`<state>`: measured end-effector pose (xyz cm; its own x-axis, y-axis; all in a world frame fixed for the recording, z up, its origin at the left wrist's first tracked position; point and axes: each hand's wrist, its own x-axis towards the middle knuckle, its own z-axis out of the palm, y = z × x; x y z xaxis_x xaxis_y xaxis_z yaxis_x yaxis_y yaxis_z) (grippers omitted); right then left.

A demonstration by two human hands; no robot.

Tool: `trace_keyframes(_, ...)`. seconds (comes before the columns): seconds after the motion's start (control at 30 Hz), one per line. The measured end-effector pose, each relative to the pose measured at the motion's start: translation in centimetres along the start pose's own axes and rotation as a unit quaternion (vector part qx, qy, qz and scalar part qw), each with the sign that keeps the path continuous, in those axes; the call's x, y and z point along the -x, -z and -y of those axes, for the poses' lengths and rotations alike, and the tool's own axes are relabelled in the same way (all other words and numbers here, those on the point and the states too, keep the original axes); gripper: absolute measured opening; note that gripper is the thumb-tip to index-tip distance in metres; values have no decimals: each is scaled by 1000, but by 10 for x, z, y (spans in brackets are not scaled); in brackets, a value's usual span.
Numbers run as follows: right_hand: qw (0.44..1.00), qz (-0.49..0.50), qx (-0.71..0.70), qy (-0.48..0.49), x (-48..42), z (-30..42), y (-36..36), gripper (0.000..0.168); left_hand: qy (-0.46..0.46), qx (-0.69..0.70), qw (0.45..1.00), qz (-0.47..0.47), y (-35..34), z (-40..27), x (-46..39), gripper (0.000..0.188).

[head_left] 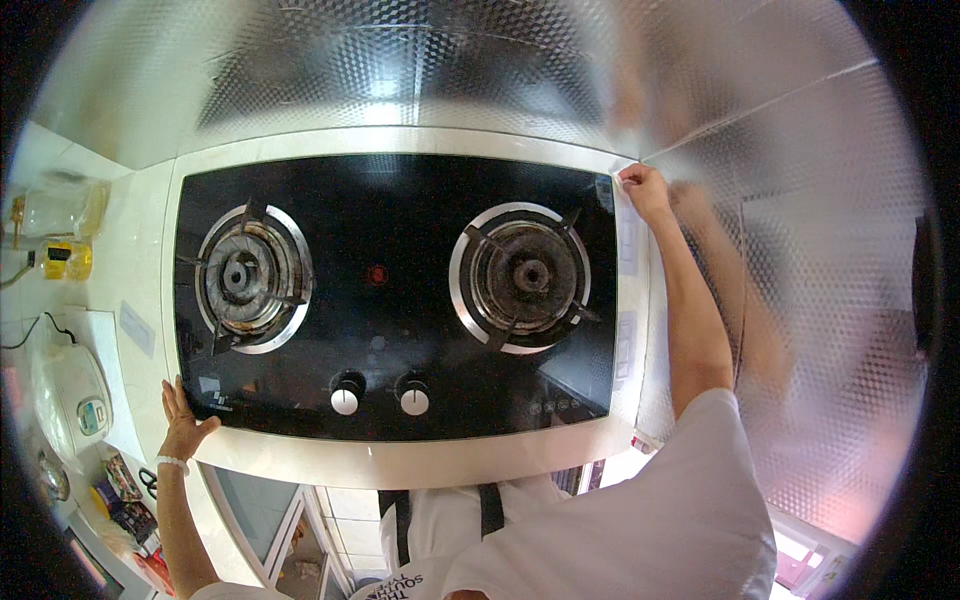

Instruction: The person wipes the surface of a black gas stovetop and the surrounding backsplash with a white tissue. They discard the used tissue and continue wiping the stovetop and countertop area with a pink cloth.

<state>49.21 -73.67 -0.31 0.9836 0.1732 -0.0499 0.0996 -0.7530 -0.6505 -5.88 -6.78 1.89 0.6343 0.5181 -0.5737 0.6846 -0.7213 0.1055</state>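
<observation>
A black glass gas cooktop [382,225] lies before me, set in a pale counter. My right hand [643,187] is at its far right corner, fingers closed on a small white cloth or tissue [618,177] that rests against the counter. My left hand [182,420] leans on the near left corner, fingers spread, holding nothing. The left burner [238,277] and the right burner [531,276] bear dark pan supports and look stained. Two silver knobs, the left one [345,401] and the right one [415,402], sit near the front edge.
Patterned metallic panels rise behind [416,82] and at the right [817,300]. Along the left stand a bottle with yellow liquid [67,260], a glass container [64,210], a white rice cooker [71,397] and black-handled scissors [148,482]. A cabinet door hangs open below the counter [262,510].
</observation>
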Motion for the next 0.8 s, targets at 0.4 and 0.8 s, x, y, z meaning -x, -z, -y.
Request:
trace_keyframes(0.4,746,131,-653,-1,98,130,31,16,2,17,1000,-4,-7,8,3,120)
trace_keyframes(0.8,796,111,-595,-1,129,173,26,17,38,-19,996,-83,5,-28,28,106)
